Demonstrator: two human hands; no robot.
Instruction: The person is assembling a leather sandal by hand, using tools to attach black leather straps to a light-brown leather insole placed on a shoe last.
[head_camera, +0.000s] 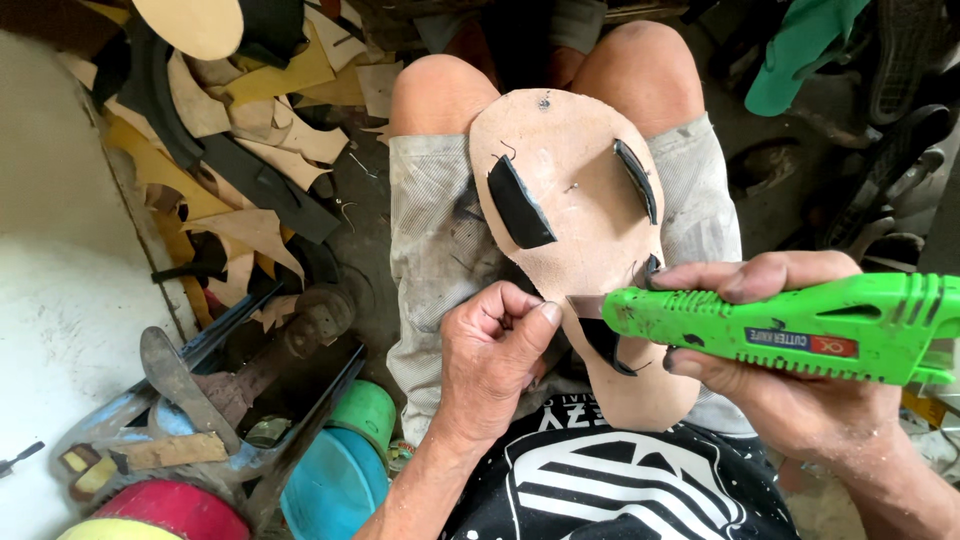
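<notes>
A tan leather sandal sole (575, 215) lies on my lap, with black strap ends poking through slits at its left, right and lower part. My left hand (490, 355) pinches the sole's left edge near its narrow waist. In my right hand (790, 340) I grip a bright green utility knife (790, 325), whose short blade (582, 307) touches the sole beside my left thumb. A black strap piece (605, 345) sits just under the blade.
A heap of tan, yellow and black leather offcuts (240, 140) covers the floor at left. A metal shoe last stand (290, 345) sits in a box by my left knee, beside blue and green tubs (345, 470). Green flip-flops (800, 45) lie at top right.
</notes>
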